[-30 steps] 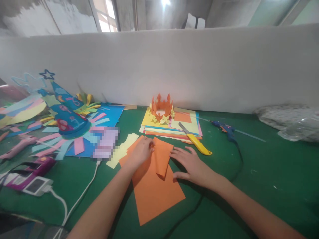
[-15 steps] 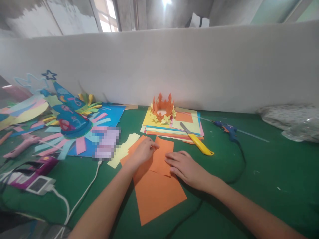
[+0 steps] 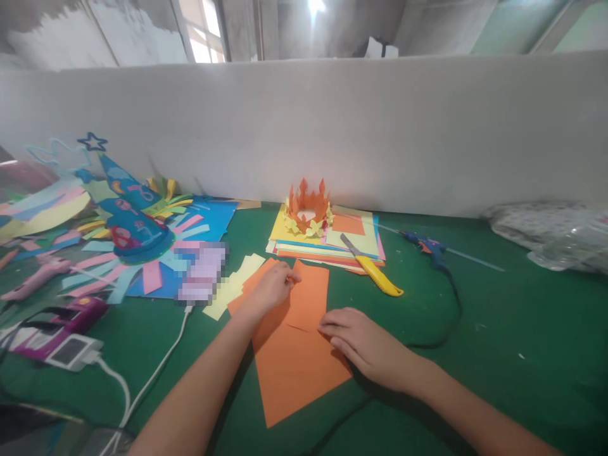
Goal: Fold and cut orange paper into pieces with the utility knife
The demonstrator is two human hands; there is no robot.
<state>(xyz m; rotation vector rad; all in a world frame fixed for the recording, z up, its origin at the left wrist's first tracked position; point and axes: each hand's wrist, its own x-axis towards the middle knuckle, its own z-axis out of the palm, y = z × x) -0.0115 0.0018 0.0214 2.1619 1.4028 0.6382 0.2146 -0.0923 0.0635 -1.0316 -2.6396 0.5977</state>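
An orange paper sheet [image 3: 294,367] lies on the green table [image 3: 498,329] with its far part folded over toward me. My left hand [image 3: 272,289] rests on the far left of the fold, fingers curled and pinching the paper's top edge. My right hand [image 3: 361,342] lies flat on the sheet's right side, fingers pressed along the fold line.
A yellow utility knife [image 3: 375,273] lies on a stack of coloured paper [image 3: 327,244] that also bears an orange paper crown [image 3: 308,208]. A blue glue gun [image 3: 430,247] with its black cord sits at right. A blue cone hat [image 3: 130,215], paper strips, and a charger [image 3: 71,351] lie at left.
The raised orange flap has been pressed down flat. My right hand slid toward me along the fold line. My left hand stayed at the paper's top edge.
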